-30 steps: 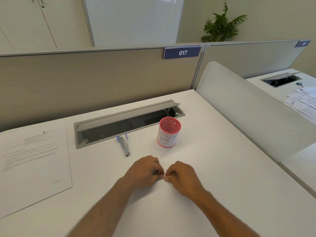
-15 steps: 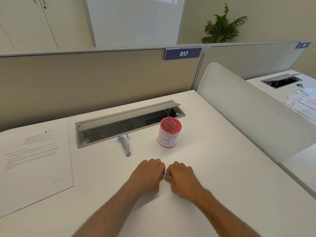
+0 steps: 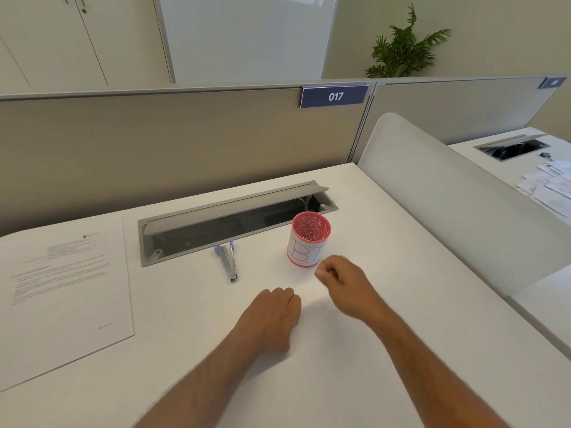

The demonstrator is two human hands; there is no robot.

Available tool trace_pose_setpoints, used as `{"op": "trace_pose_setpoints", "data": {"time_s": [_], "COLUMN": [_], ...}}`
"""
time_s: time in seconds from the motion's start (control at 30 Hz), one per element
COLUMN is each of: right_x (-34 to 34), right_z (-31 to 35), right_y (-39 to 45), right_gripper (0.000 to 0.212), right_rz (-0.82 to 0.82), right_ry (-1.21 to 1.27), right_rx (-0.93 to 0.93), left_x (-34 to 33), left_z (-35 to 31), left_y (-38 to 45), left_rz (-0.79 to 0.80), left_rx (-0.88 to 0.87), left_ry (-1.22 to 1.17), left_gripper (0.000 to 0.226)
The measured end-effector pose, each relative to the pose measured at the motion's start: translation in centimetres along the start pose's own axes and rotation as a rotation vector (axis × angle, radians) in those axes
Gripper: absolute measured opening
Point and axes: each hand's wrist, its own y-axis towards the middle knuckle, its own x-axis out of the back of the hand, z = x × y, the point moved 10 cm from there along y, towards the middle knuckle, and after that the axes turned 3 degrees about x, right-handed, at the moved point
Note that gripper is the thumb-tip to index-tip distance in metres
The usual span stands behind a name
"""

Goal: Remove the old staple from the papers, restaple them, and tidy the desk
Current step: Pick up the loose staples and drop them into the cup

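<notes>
Papers (image 3: 66, 291) parked far left on counter (image 3: 401, 304), clear of work. Your right hand (image 3: 346, 281) pinched shut beside red bin (image 3: 309, 239), contents unseen; likely old staple. Left hand (image 3: 272, 316) fisted, resting, seemingly empty.

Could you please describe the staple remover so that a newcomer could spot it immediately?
On the white desk, find the long grey cable tray. Directly before it lies the small metal staple remover with blue grips, left of the pink cup, the only metal tool.
</notes>
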Motion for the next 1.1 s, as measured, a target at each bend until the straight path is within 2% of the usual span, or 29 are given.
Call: {"op": "trace_pose_setpoints", "data": {"time_s": [0.13,0.27,0.4,0.47,0.57,0.63,0.77,0.83,0.9,1.0,1.1], "right_x": [3.0,4.4,2.9,2.0,1.6,2.2,4.8,4.6,2.9,-0.8,-3.6], "right_z": [1.9,3.4,2.9,2.8,2.7,2.8,5.0,4.5,2.0,-2.6,-4.2], "right_y": [2.9,6.8,9.4,9.7,9.6,9.3,5.4,3.1,1.8,0.4,-0.8], "right_gripper": [0.013,0.013,0.002,0.015,0.027,0.029,0.020,0.013,0.010,0.016,0.020], "right_rz": [-0.113,-0.180,-0.048,0.040,0.059,-0.012,-0.361,-0.411,-0.351,-0.185,-0.063], "right_ry": [0.055,-0.064,-0.319,-0.459,-0.526,-0.506,-0.356,-0.248,-0.169,-0.176,-0.250], "right_rx": [0.001,0.008,-0.010,0.023,0.058,0.088,0.322,0.355,0.258,0.061,0.033], "left_x": [0.0,0.0,0.1,0.4,0.7,0.9,1.8,3.2,5.2,8.2,10.8], "left_z": [0.0,0.0,0.1,0.1,0.1,0.3,1.2,2.1,3.0,4.3,4.7], "left_y": [-0.1,-0.2,-0.4,-0.7,-0.9,-0.9,-0.6,-0.2,0.4,1.7,3.6], "left_rz": [-0.020,-0.032,-0.052,-0.089,-0.112,-0.114,-0.141,-0.186,-0.282,-0.379,-0.438], "left_rx": [-0.005,-0.007,-0.006,-0.007,-0.005,0.008,0.066,0.125,0.185,0.246,0.247], "left_ry": [0.004,-0.017,-0.054,-0.064,-0.088,-0.118,-0.285,-0.387,-0.484,-0.569,-0.494], "left_gripper": [0.014,0.018,0.016,0.015,0.016,0.015,0.016,0.017,0.013,0.013,0.013]}}
